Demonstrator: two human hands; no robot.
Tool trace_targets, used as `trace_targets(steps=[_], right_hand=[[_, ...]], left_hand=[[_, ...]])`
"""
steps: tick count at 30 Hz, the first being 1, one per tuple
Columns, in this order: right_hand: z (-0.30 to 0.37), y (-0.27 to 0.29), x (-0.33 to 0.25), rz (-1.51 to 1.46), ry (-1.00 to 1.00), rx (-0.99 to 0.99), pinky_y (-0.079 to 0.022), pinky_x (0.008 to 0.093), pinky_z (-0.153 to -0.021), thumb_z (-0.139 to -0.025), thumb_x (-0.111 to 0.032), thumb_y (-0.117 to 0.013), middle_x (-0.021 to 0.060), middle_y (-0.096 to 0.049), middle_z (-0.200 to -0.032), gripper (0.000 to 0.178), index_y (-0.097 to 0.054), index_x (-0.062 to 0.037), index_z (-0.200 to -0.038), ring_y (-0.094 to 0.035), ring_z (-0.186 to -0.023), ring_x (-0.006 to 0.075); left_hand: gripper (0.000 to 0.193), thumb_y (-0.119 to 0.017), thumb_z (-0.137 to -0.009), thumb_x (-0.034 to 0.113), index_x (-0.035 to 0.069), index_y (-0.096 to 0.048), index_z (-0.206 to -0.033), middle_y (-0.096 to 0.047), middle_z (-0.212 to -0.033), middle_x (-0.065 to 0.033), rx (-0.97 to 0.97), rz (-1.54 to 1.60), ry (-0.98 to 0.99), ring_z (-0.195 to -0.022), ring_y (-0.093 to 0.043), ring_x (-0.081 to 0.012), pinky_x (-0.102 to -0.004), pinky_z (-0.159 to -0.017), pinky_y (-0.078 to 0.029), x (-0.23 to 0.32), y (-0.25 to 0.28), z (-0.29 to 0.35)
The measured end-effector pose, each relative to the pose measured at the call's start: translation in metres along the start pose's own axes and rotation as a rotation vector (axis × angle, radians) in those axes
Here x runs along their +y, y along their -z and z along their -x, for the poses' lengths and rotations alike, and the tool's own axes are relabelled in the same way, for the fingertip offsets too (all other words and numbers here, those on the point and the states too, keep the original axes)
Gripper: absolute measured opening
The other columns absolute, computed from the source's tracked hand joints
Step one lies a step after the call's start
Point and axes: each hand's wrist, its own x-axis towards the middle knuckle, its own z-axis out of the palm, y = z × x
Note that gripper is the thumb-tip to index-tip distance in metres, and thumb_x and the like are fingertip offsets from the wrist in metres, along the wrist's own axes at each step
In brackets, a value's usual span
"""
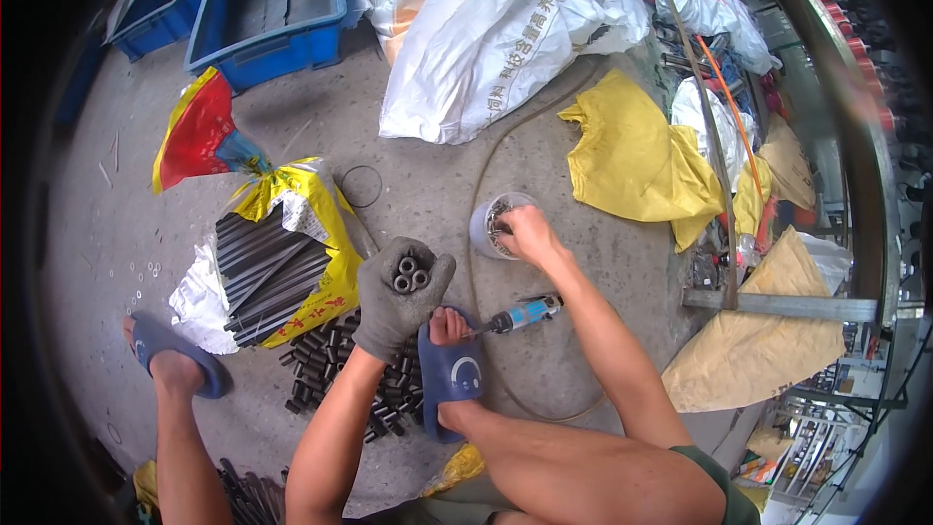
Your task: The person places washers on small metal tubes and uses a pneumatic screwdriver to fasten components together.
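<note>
L hand (394, 307) clasping blk tubes (410, 275), prob stiff, light, slick, best gripped round sides; R hand (528, 233) reaching in tub (477, 232), pinch unclear

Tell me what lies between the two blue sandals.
In the head view, a pile of short black tubes lies between the left sandal and the right sandal, closer to the right one; the left forearm crosses above part of it.
</note>
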Motion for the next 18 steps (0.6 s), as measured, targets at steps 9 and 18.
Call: trace_targets(steps=[9,18], right_hand=[[0.025,0.036,-0.009,-0.523,-0.180,0.134,-0.059,0.0351,-0.069,-0.089,-0.015,-0.076,0.0130,-0.078,-0.087,0.023,-0.076,0.0011,-0.106,-0.076,-0.076,0.0201],[0.048,0.051,-0.016,-0.911,-0.304,0.171,-0.059,0.0290,-0.066,-0.096,-0.008,-0.070,0.0093,-0.074,-0.091,0.024,-0.070,0.0092,-0.114,-0.071,-0.079,0.0139]], left_hand=[[0.024,-0.086,-0.082,0.016,0.003,-0.067,-0.083,-0.068,-0.069,-0.0081,0.005,-0.003,0.113,-0.061,-0.064,-0.0128,-0.0312,-0.058,-0.052,0.012,0.002,-0.004],[0.023,-0.087,-0.081,0.014,0.002,-0.068,-0.084,-0.068,-0.071,-0.0072,0.003,-0.024,-0.002,-0.063,-0.062,-0.0115,-0.0291,-0.060,-0.051,0.015,0.002,-0.006]])
